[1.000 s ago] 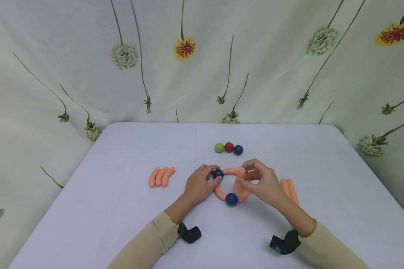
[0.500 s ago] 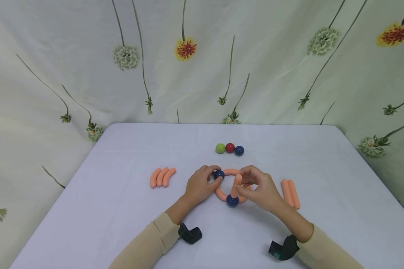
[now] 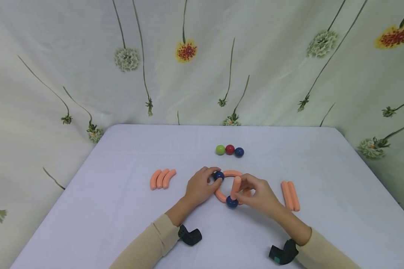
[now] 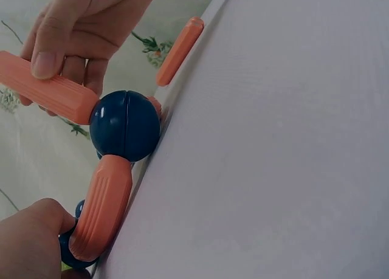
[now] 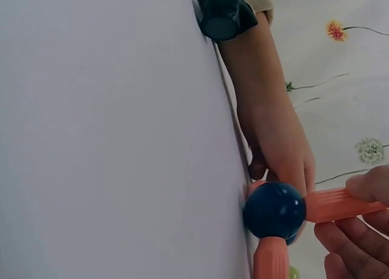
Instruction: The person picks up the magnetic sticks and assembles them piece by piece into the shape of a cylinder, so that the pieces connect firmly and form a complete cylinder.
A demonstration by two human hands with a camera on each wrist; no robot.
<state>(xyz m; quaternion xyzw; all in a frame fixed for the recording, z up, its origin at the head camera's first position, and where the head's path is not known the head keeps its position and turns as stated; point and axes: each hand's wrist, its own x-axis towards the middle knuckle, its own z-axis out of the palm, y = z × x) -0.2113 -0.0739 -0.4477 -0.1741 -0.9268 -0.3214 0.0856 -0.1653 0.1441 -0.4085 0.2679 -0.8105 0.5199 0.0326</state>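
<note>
A ring of curved orange rods (image 3: 220,195) joined by blue balls lies on the table in the head view. My left hand (image 3: 202,185) pinches the ring's left blue ball (image 3: 219,175) between thumb and fingers. With thumb and fingers my right hand (image 3: 260,192) grips a straight orange rod (image 3: 236,186), which stands up from the near blue ball (image 3: 232,202). In the left wrist view the lower end of the rod (image 4: 55,90) meets the ball (image 4: 125,126). My right hand hides the ring's right side in the head view.
Three curved orange rods (image 3: 162,179) lie to the left. Two straight orange rods (image 3: 290,196) lie at the right. Behind the ring stand a green ball (image 3: 220,150), a red ball (image 3: 230,149) and another blue ball (image 3: 239,152). A flowered cloth (image 3: 272,67) hangs behind the table.
My right hand has moved down and slightly left with the straight rod, bringing its lower end onto the near blue ball. My left hand keeps its hold on the left ball.
</note>
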